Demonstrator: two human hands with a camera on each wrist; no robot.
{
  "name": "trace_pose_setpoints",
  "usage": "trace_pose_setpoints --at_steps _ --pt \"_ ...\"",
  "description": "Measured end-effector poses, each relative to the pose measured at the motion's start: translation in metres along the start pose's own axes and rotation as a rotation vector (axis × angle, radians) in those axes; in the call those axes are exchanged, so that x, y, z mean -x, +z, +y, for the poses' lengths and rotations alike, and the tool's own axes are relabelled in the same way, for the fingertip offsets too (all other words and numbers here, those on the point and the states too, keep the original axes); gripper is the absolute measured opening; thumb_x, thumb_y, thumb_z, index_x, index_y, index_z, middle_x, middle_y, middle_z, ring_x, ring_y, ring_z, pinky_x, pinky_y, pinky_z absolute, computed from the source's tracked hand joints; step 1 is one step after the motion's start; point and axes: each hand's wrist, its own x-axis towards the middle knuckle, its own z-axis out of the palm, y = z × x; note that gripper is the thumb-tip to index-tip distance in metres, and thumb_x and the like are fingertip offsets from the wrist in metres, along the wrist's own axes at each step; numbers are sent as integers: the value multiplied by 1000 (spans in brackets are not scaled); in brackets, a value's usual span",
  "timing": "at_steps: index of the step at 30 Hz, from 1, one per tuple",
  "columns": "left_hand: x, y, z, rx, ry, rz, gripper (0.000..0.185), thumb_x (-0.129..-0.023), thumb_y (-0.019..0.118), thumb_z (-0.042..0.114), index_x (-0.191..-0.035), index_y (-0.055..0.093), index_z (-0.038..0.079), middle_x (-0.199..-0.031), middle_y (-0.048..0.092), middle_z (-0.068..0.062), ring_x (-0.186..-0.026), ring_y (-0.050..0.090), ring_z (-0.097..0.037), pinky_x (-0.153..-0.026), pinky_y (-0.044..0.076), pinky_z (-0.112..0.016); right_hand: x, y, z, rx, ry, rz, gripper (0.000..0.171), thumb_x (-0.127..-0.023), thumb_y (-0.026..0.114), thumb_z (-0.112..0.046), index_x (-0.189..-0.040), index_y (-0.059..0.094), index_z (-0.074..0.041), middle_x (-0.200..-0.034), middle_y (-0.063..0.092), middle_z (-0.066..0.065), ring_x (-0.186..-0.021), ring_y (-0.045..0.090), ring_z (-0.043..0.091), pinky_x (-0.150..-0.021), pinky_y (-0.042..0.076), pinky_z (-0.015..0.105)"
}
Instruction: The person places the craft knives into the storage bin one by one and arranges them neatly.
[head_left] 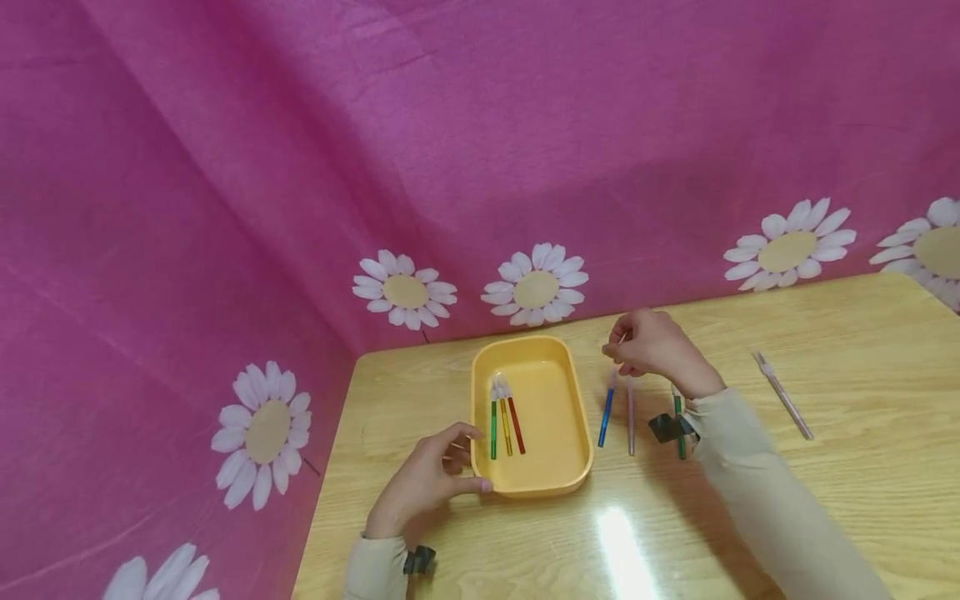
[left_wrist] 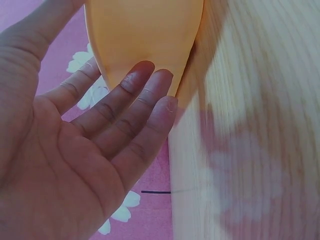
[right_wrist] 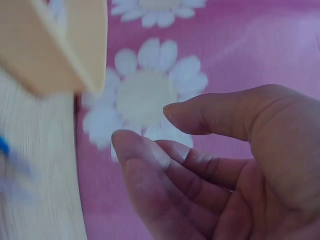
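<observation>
A yellow tray point(head_left: 558, 479) is sitting on the wooden table point(head_left: 825, 500) near its back left corner, and 3 sticks are lying side by side in its left half: a green stick point(head_left: 493, 429), a yellow stick point(head_left: 506, 427) and a red stick point(head_left: 516, 425), all with pale tips pointing away from the person. The left hand point(head_left: 431, 479) is resting against the tray's near left corner, thumb touching the rim and fingers loosely bent; the left wrist view is showing the fingers point(left_wrist: 130, 105) nearly straight beside the tray wall, gripping nothing. Just right of the tray, the right hand point(head_left: 656, 346) is hovering over a blue stick point(head_left: 606, 417) and a pink stick point(head_left: 631, 421) lying on the table, and a thin pale tip seems to be showing at its fingertips; the right wrist view is too blurred to tell whether thumb and fingers point(right_wrist: 150, 150), curled close together, are pinching anything. Another green stick point(head_left: 679, 425) is lying partly under the right sleeve, and 1 more pale stick point(head_left: 783, 396) is lying well apart to the right.
</observation>
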Motion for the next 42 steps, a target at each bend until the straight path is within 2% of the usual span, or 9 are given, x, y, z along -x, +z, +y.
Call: trace_pose_setpoints --at_steps 8,13,22,28,36,42 --pt "0 -1 -1 8 2 -8 57 -82 90 33 -131 63 21 -119 73 1 -104 69 -17 -97 58 -45 13 -36 47 88 23 43 25 -95 69 -24 -96 69 1 -80 74 6 -67 71 14 -59 58 32" --pt "1 0 -1 12 -25 -2 56 -82 90 33 -130 63 24 -116 72 4 -105 68 -23 -96 56 -44 22 -56 75 145 52 67 27 -96 68 -26 -98 69 1 -79 75 4 -66 69 12 -60 57 34" --pt "0 0 2 25 -41 -2 56 -82 90 33 -130 64 23 -116 71 2 -104 67 -24 -96 56 -44 42 -83 118 232 82 93 34 -97 67 -30 -101 71 3 -75 75 5 -66 69 20 -59 51 34" --pt "0 0 1 18 -31 -4 56 -82 90 33 -130 63 22 -116 72 2 -104 68 -24 -96 56 -44 53 -94 143 300 117 90 34 -96 68 -30 -101 69 4 -73 73 3 -65 66 18 -59 46 33" --pt "1 2 0 36 -59 -2 56 -82 90 34 -131 63 25 -116 72 5 -105 67 -23 -97 55 -43 64 -101 163 292 183 57 38 -96 68 -33 -102 67 5 -82 71 8 -69 62 19 -59 45 32" --pt "1 2 2 39 -71 -1 56 -82 90 35 -130 63 25 -116 71 6 -105 66 -23 -98 54 -44 68 -100 181 263 246 31 37 -95 68 -32 -98 65 4 -80 68 8 -72 62 23 -59 44 32"
